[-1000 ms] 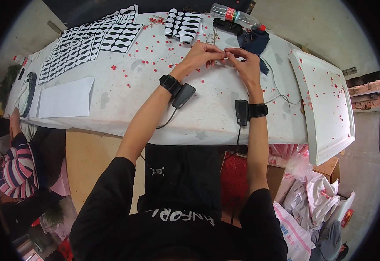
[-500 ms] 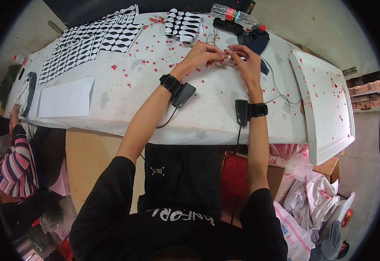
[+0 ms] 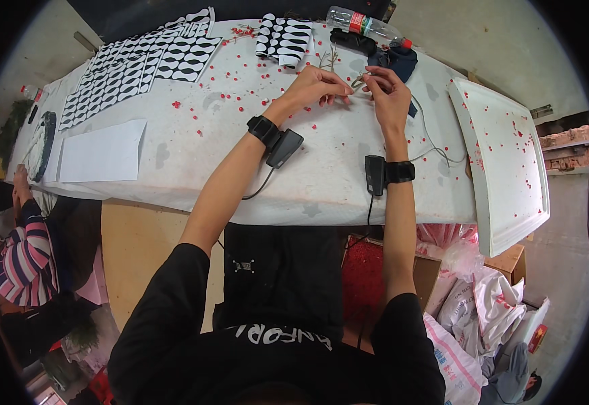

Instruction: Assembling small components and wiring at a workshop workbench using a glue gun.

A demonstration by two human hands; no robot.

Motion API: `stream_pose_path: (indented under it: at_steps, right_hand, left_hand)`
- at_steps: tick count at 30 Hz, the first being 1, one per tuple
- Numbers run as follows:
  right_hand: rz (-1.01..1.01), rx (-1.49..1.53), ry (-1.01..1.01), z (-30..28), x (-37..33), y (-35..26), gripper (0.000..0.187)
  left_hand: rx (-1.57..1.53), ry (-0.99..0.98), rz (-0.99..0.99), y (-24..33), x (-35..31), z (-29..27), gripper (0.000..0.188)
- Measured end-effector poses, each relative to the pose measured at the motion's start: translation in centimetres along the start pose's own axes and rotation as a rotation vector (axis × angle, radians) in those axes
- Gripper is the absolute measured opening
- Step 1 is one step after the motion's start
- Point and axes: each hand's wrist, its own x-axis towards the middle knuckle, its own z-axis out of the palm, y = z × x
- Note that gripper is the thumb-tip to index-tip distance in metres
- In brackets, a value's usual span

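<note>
A thin green sprig [image 3: 358, 82] shows between my two hands, above the white-covered table. My left hand [image 3: 316, 89] is closed in a pinch at the sprig's lower end. At its upper end, the thumb and forefinger of my right hand [image 3: 389, 100] are drawn together around it. The exact contact at the fingertips is small and hard to make out. Just beyond my left hand lie bare branching twigs [image 3: 329, 59]. Small red beads [image 3: 241, 109] are scattered over the cloth around my hands. Each wrist wears a black strap with a small wired box.
Black-and-white patterned sheets [image 3: 186, 59] and a white sheet [image 3: 102, 152] lie to the left. A plastic bottle [image 3: 362, 22] lies at the back, by dark cloth [image 3: 399, 64]. A white tray [image 3: 503, 155] with red beads stands right. Another person [image 3: 24, 250] works at far left.
My hands have drawn slightly apart, the right one moving a little away to the right. More of the green sprig now shows between them.
</note>
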Motion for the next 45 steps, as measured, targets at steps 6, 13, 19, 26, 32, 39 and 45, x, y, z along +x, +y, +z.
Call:
stream_pose_path:
  at_steps: [6,13,19,26,32,39,45]
  right_hand:
    - [-0.014,-0.002,0.053,0.0,0.1,0.1,0.022]
    - [-0.018,0.015,0.133,-0.2,0.2,0.3,0.027]
    - [-0.026,0.004,0.199,-0.2,0.2,0.0,0.033]
    - [-0.033,0.031,0.212,-0.2,0.2,-0.1,0.040]
    - [-0.038,0.065,0.097,0.0,0.3,0.0,0.040]
    - [-0.040,0.030,-0.064,0.4,0.0,-0.2,0.031]
    - [-0.129,-0.055,-0.160,0.3,-0.1,-0.1,0.022]
  left_hand:
    - [0.003,-0.007,0.005,0.3,-0.2,0.0,0.018]
    - [0.025,-0.028,-0.001,0.9,-0.3,0.2,0.015]
    - [0.027,-0.052,-0.004,0.6,-0.1,-0.1,0.015]
    - [-0.009,-0.040,-0.054,0.4,0.1,-0.1,0.014]
    - [-0.076,0.017,-0.058,-0.3,0.3,-0.2,0.018]
    - [-0.133,0.040,-0.029,0.2,0.0,0.1,0.020]
    - [-0.104,0.060,-0.046,0.6,-0.2,0.4,0.030]
